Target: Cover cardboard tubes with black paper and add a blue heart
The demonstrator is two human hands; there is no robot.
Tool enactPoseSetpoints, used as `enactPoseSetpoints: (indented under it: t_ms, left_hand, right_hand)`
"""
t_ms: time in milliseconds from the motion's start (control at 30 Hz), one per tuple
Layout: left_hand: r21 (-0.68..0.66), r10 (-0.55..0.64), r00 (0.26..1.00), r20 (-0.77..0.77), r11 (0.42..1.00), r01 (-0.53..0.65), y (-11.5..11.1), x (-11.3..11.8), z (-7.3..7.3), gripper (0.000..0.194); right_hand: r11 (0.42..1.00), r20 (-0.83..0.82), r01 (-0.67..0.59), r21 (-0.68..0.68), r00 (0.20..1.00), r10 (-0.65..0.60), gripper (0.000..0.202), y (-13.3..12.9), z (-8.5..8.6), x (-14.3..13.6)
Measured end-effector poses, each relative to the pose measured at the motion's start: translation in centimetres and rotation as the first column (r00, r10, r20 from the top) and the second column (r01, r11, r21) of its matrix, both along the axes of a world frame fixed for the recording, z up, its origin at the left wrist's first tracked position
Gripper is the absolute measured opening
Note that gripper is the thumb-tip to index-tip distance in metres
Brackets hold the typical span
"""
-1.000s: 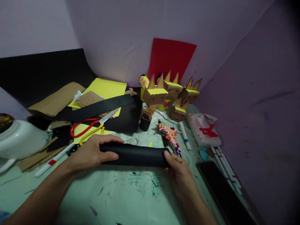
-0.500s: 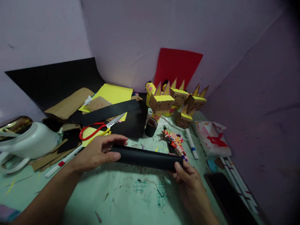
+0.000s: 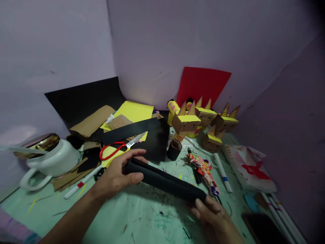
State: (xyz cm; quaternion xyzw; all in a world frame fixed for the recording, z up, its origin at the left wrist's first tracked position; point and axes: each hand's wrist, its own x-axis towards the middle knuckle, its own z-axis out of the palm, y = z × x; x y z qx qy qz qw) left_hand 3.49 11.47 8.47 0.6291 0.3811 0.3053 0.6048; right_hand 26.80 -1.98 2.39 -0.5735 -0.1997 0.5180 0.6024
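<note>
Held a black paper roll (image 3: 165, 184) in both hands, just above the green tabletop (image 3: 142, 223), slanting down across the view from left hand to right hand. Gripped one end with the left hand (image 3: 118, 176): thumb flat on the near face, fingers reaching over behind, grasp looking loose. Pinched the opposite end with the right hand (image 3: 215, 215), thumb at the near edge, fingers partly hidden. Could not tell the pressure of either grasp.

Judging by shape, got as far as bending the paper round lengthwise into a long, narrow form. Left the long edge unfastened, by the look of it; saw no tape, could not tell about glue inside. Had a shorter black tube (image 3: 174, 150) already formed, standing with open end up beyond the roll, in front of the horned cardboard figures (image 3: 186, 125). Left the scissors (image 3: 127, 145) out of hand, lying among paper pieces beyond the left hand, next to a flat black paper strip (image 3: 132, 130).

Looked matte, dark and plain on the near face, with no drawing visible. Appeared flattened rather than round, with a lengthwise fold or gap along the top. Showed no clear crumpling; could not make out the right end, blurred and covered by fingers.
</note>
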Motion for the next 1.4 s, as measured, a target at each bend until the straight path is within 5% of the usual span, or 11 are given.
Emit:
enactPoseSetpoints:
  t_ms: [200, 267, 367, 500, 667, 733, 933, 1100, 1267, 1400]
  left_hand:
    - [-0.063, 0.079, 0.995, 0.054, 0.995, -0.075, 0.0, -0.4, 0.3, 0.055]
    - [-0.095, 0.038, 0.996, 0.087, 0.995, -0.029, 0.1, -0.6, 0.3, 0.051]
    - [-0.070, -0.050, 0.994, 0.092, 0.996, 0.057, 0.1, -0.5, 0.2, 0.037]
    - [-0.102, -0.145, 0.983, 0.116, 0.982, 0.157, -0.2, 0.4, -0.5, 0.033]
    - [-0.089, -0.187, 0.980, 0.065, 0.977, 0.192, -0.6, 1.2, -1.5, 0.031]
    - [-0.122, -0.155, 0.986, 0.054, 0.979, 0.161, -0.8, 1.3, -1.5, 0.033]
    - [-0.233, 0.065, 0.993, 0.096, 0.972, -0.041, -1.6, 1.5, -1.0, 0.055]
    - [-0.162, 0.088, 0.996, 0.001, 0.983, -0.087, -1.3, 1.8, -1.7, 0.057]
    - [-0.115, 0.065, 0.998, -0.011, 0.991, -0.065, -1.3, 2.1, -1.5, 0.047]
    - [-0.175, 0.102, 0.994, 0.040, 0.980, -0.094, -1.5, 2.3, -1.7, 0.040]
  right_hand:
    - [0.981, 0.421, -0.130, -0.143, 0.889, 0.179, 0.038, -0.2, 0.4, 2.2]
    - [0.979, 0.539, -0.047, -0.199, 0.829, 0.149, 0.040, -0.3, 1.2, 3.5]
    - [0.996, 0.671, 0.061, -0.061, 0.741, -0.004, 0.035, -0.3, 3.1, 3.6]
    - [0.961, 0.802, -0.257, 0.098, 0.593, 0.077, 0.046, 0.5, 5.1, 0.3]
    - [0.833, 0.851, -0.551, -0.050, 0.414, 0.325, 0.047, 1.7, 4.9, -2.9]
    - [0.793, 0.793, -0.603, -0.091, 0.438, 0.424, 0.049, 1.8, 4.5, -3.2]
    - [0.862, 0.380, -0.507, -0.021, 0.793, 0.476, 0.039, 2.3, 3.3, -4.4]
    - [0.896, 0.156, -0.443, -0.023, 0.884, 0.441, 0.028, 3.9, 2.2, -6.3]
    - [0.945, 0.243, -0.325, -0.036, 0.914, 0.324, 0.026, 5.4, 2.9, -6.4]
    - [0.963, 0.157, -0.264, -0.058, 0.950, 0.270, 0.028, 6.0, 3.6, -6.3]
